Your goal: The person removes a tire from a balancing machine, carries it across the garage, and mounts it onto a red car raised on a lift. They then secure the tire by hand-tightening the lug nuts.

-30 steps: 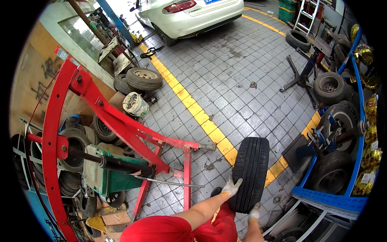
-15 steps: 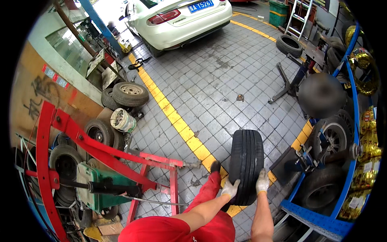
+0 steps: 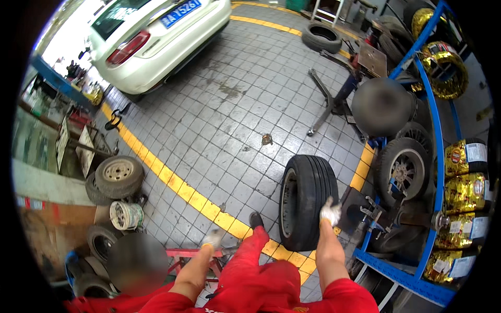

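Observation:
An upright black tire on a metal rim (image 3: 305, 195) stands on the tiled floor just ahead of me, its wheel side facing left. My gloved right hand (image 3: 330, 211) grips the right side of its tread. My gloved left hand (image 3: 211, 240) is off the tire to the left, above a red steel frame (image 3: 182, 253), smeared by motion so its fingers are hard to make out. My dark shoe (image 3: 255, 219) and red trouser leg are left of the tire.
A white car (image 3: 151, 57) stands at upper left. A blue rack (image 3: 437, 208) of wheels and gold-wrapped tires lines the right. A metal stand (image 3: 326, 104) and loose tire (image 3: 321, 37) lie behind. Stacked wheels (image 3: 120, 175) and a bucket (image 3: 127, 215) are at left.
My left hand has left the tire and moved left. The tire has turned to show its rim, and my right hand stays on it. The view has swung round.

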### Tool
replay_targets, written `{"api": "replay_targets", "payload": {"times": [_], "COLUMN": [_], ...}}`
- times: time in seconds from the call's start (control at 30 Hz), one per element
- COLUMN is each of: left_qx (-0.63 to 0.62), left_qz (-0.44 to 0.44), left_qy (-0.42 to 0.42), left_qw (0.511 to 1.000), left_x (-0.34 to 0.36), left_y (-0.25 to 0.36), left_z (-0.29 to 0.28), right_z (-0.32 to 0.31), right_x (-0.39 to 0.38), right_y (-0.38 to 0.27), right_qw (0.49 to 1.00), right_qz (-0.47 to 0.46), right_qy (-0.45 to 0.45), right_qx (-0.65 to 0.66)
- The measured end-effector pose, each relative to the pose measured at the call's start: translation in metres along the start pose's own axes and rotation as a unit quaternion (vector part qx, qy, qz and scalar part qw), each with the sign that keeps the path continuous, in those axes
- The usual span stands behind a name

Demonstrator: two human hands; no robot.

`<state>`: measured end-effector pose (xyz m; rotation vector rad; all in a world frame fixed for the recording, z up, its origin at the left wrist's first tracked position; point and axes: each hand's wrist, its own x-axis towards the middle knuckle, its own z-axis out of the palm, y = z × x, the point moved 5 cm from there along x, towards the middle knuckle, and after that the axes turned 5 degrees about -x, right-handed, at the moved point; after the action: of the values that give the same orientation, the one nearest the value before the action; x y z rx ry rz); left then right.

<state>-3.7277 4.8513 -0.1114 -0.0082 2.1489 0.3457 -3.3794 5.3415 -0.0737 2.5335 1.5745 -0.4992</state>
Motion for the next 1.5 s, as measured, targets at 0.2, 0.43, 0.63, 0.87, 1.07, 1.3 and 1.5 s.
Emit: {"api": "replay_targets", "payload": {"times": [0.2,0.43,0.63,0.87,1.07,1.3,1.5], "left_qx": [0.097,0.057,0.156,-0.026,0.101,0.374,0.267], "left_qz": [0.003,0.121,0.060,0.058,-0.053,0.163,0.194], "left_qy": [-0.036,-0.032,-0.041,-0.039,-0.038,-0.151,-0.011], "left_qw": [0.995,0.991,0.985,0.997,0.993,0.901,0.944], "left_x": [0.037,0.057,0.195,0.345,0.362,0.578,0.627], "left_y": [0.050,0.286,0.332,0.496,0.554,0.670,1.116], "left_z": [-0.128,-0.267,-0.339,-0.424,-0.548,-0.632,-0.739], "right_z": [-0.030,0.062,0.012,0.033,0.026,-0.022,-0.065], "right_x": [0.013,0.038,0.107,0.290,0.281,0.347,0.442], "right_y": [-0.189,-0.170,-0.434,-0.622,-0.679,-0.986,-1.218], "right_qw": [0.959,0.983,0.989,0.799,0.961,0.982,0.987], "right_qz": [-0.232,0.045,0.112,-0.093,0.159,0.154,-0.095], "right_qy": [-0.079,-0.104,-0.039,-0.261,-0.112,0.105,-0.115], "right_qx": [0.145,0.147,0.084,0.534,0.198,0.002,0.065]}}
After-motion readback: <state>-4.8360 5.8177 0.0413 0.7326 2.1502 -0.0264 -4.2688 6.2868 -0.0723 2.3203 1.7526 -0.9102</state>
